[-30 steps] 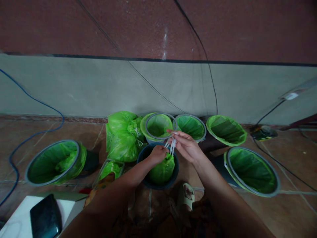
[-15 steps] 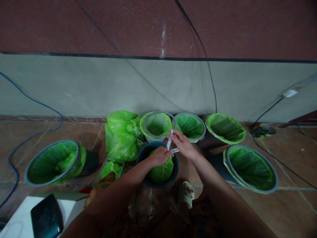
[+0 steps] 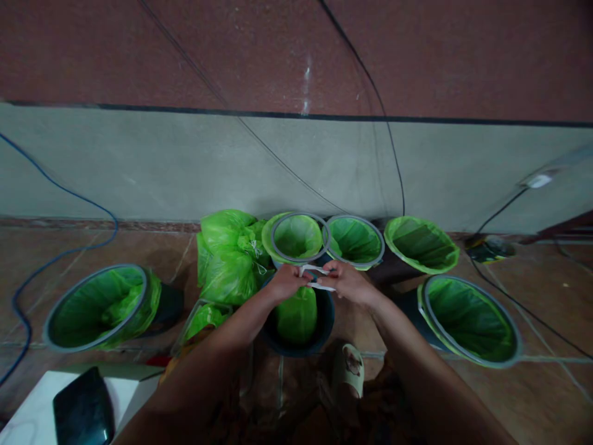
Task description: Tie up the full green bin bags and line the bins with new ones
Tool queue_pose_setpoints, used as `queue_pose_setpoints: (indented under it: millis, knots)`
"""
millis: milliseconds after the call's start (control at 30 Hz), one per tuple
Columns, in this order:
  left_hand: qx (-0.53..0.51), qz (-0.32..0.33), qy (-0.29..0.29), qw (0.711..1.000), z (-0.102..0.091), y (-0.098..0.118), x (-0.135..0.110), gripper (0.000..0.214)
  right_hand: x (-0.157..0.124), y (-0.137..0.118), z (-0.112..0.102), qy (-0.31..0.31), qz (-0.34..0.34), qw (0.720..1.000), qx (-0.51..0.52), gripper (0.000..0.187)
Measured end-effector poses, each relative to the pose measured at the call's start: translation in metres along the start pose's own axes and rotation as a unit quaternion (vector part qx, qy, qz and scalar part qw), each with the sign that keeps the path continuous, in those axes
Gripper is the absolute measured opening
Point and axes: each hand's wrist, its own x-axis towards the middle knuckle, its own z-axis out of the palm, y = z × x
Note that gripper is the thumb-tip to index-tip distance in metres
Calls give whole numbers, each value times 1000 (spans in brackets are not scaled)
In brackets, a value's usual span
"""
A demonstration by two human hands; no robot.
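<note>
Both ends of a white drawstring (image 3: pixel 315 269) are pinched between my hands, stretched sideways in a narrow loop. My left hand (image 3: pixel 290 280) is closed on its left side, and my right hand (image 3: pixel 348 281) grips the right side. Right below hangs or rests a green bin bag (image 3: pixel 298 316), its top gathered near my left hand. The bag is inside a dark blue bin (image 3: pixel 327 327), whose back rim is partly hidden by my hands. Whether the bag touches the bin's bottom I cannot tell.
Several lined bins surround me, among them a left bin (image 3: pixel 144 296) and a right bin (image 3: pixel 515 334). Tied green bags (image 3: pixel 229 266) lean by the wall. A small clear container (image 3: pixel 228 311), a white box (image 3: pixel 34 402) with a black device (image 3: pixel 84 408), and a blue cable (image 3: pixel 50 247) lie left.
My right hand has come down level with my left. The drawstring, upright before, is now drawn out sideways between both hands.
</note>
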Motion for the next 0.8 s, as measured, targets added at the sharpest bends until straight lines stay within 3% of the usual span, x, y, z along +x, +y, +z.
queue_pose_setpoints:
  millis: [100,167,233,267,333,433,533,800]
  knots:
    - [166,66,-15,984,-6,10,-5,16,5,2,-10,96,-17,995,-6,44]
    - [273,119,-27,954,-10,19,-12,14,10,3,-17,196,-54,979,-17,41]
    - [355,180,-45,916,-12,26,-19,15,14,4,-17,235,-90,968,-9,36]
    - [381,209,-54,899,-13,29,-22,18,14,4,-14,218,-104,970,9,34]
    - [407,256,-70,874,-14,31,-26,26,13,4,-3,125,-119,983,57,30]
    - [429,277,-68,857,-15,31,-28,26,10,4,17,-3,-107,989,105,28]
    - [444,284,-48,849,-16,34,-29,23,10,4,26,-28,-73,986,146,25]
    - [466,330,48,819,-24,37,-30,25,8,3,23,-116,-16,970,213,22]
